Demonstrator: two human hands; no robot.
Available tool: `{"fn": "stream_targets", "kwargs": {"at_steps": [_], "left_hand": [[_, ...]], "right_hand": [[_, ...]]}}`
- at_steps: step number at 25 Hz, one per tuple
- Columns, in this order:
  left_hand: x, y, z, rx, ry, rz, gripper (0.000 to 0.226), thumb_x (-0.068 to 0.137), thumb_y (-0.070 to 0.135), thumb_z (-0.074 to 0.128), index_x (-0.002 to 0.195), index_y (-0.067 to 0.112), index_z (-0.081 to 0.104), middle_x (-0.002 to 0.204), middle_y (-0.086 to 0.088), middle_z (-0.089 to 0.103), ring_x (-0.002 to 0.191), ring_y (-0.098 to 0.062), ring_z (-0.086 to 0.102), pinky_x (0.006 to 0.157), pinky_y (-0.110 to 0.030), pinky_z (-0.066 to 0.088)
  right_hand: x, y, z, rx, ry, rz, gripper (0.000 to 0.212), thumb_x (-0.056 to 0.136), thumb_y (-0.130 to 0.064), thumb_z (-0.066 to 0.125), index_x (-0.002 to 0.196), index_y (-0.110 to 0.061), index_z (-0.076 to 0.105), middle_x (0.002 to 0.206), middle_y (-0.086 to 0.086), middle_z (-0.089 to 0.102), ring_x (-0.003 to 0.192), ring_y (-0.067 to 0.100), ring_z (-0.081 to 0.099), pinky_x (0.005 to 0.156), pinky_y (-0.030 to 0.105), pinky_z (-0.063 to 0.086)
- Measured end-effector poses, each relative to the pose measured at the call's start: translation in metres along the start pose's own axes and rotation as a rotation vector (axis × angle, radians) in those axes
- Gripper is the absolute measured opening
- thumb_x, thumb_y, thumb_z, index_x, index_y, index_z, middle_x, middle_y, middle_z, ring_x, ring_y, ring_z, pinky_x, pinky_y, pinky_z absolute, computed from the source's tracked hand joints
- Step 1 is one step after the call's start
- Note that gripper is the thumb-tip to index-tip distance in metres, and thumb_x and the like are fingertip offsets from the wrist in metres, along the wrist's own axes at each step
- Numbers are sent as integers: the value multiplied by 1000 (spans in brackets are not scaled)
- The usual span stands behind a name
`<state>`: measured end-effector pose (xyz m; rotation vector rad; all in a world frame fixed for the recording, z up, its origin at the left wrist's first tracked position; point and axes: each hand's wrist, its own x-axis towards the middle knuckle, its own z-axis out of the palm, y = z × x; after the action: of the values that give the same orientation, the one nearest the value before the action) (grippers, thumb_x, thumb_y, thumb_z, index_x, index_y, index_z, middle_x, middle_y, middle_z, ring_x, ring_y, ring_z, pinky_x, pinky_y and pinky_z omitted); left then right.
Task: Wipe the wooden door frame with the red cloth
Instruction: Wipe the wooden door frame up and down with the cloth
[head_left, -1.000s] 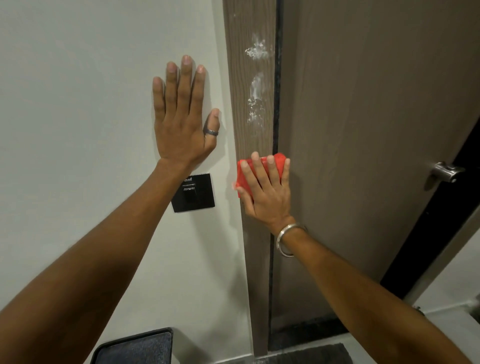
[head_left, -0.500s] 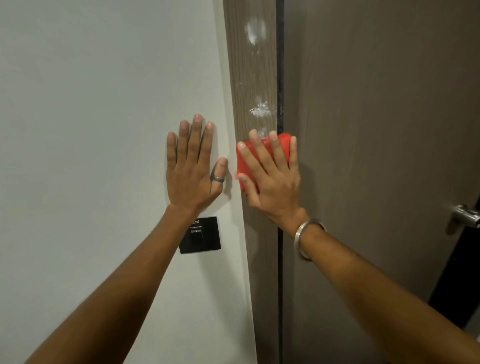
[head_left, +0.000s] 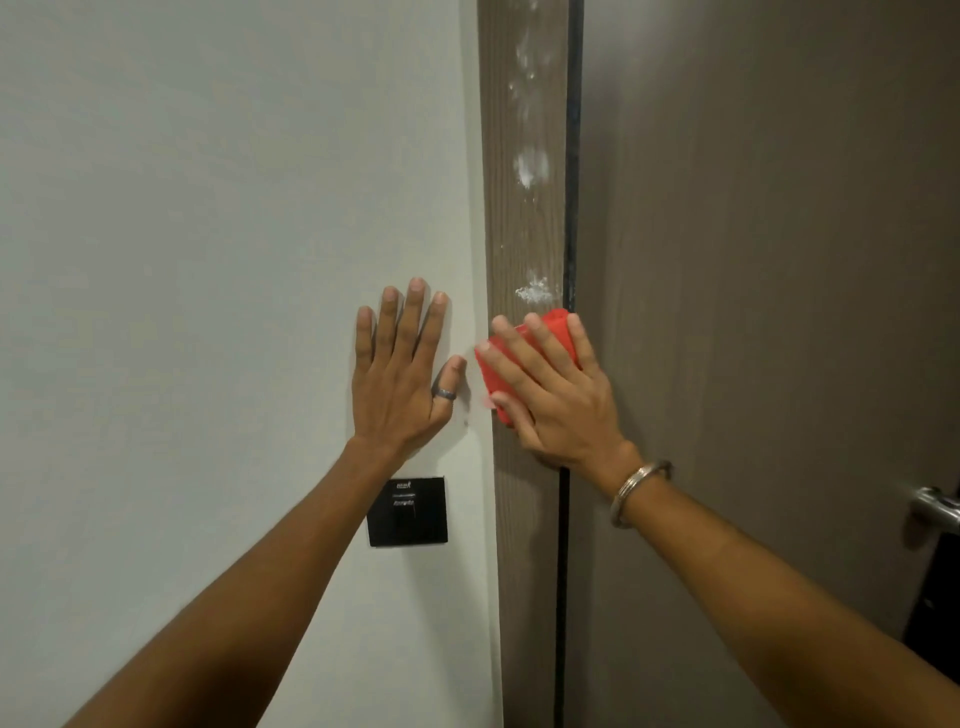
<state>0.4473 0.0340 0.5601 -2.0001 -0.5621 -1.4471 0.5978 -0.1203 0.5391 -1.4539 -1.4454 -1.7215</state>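
Note:
A vertical wooden door frame (head_left: 524, 234) runs between the white wall and the brown door. White smudges (head_left: 534, 292) mark it, one just above the cloth and more (head_left: 531, 167) higher up. My right hand (head_left: 556, 395) presses a folded red cloth (head_left: 557, 325) flat against the frame, fingers spread over it; most of the cloth is hidden under the hand. My left hand (head_left: 402, 374) lies flat and open on the wall just left of the frame, a ring on the thumb.
A black square wall switch (head_left: 408, 512) sits on the white wall (head_left: 208, 260) below my left hand. The brown door (head_left: 753, 260) fills the right side, with a metal handle (head_left: 935, 509) at the right edge.
My right hand has slid the cloth up the frame, over the lower smudges, to just under a remaining one. The view has tilted upward; the left hand stays on the wall.

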Motion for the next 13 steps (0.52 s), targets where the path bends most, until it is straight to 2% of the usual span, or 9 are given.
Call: {"fn": "stream_targets", "kwargs": {"at_steps": [2,5,7,13], "left_hand": [[6,-3,0,-17,3,-2,74,107,54,33,167,19,8,174,-13,13,162,-28,-1,131,-50,0],[7,-2,-1,-30,19,19,72,108,52,30,167,19,5,174,-14,12,162,-29,1,131,-52,3],[21,-4,-4,-45,22,-16,73,107,53,30,167,19,6,174,-14,12,162,-32,5,131,-54,5],[58,0,-12,-67,51,-48,74,106,51,37,166,14,15,173,-17,17,160,-39,17,129,-59,13]], "right_hand": [[7,-1,-2,-11,14,100,61,106,-48,48,161,-27,33,170,2,29,160,28,20,131,57,7],[28,5,1,-8,19,110,61,107,-48,46,162,-27,32,171,2,27,161,27,17,131,56,5],[43,4,-2,-27,47,232,61,107,-48,46,162,-25,31,171,2,25,161,28,16,131,57,4],[88,23,-6,-50,59,227,59,108,-48,42,160,-22,38,168,6,35,158,33,29,129,60,11]]}}
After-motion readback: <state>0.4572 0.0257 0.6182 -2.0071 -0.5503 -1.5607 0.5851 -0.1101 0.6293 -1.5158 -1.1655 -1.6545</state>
